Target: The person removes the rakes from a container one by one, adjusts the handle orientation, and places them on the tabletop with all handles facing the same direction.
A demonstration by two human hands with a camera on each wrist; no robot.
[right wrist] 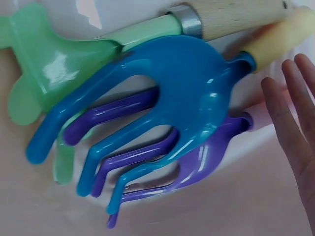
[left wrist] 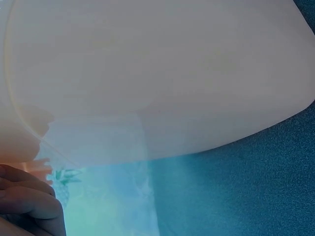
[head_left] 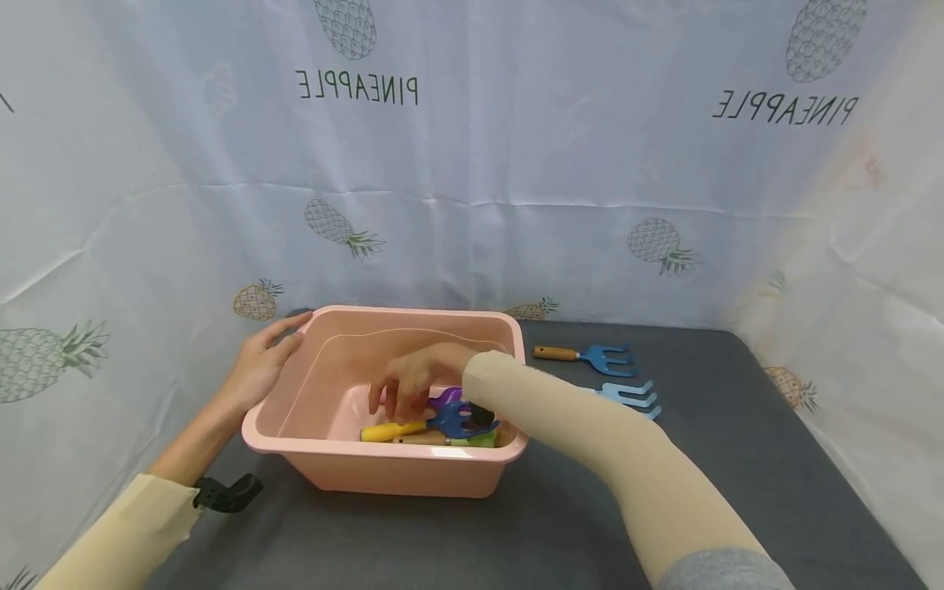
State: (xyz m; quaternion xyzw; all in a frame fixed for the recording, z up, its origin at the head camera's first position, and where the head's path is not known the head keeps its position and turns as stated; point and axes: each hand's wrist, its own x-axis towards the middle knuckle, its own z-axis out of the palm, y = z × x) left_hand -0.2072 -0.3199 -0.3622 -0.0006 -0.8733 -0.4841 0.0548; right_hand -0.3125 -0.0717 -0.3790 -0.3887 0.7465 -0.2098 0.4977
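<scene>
1. Your left hand (head_left: 261, 369) grips the left rim of the pink basin (head_left: 398, 477). Let it steady the wall without tipping it.
2. Your right hand (head_left: 416, 381) is inside the basin, fingers parted and loosely bent, holding nothing. Whether a fingertip brushes a handle, you cannot tell from here.
3. The yellow-handled blue fork (right wrist: 197, 83) lies in the basin's right half, handle to the left, tines to the right. It rests over the purple fork (right wrist: 204, 152) on its far side and the green tool (right wrist: 59, 64) on its near side, so it should be the easiest to take first.
4. Pinch it around the yellow handle, clear of the pink handle (right wrist: 266, 115) just beyond.
5. Raise it straight up before drawing it sideways; the overlapping tines could catch and drag the others.
6. Mind your right forearm: it partly hides the pale blue fork (head_left: 630, 395) on the grey table (head_left: 737, 459). The wooden-handled blue fork (head_left: 605, 358) lies farther off.
</scene>
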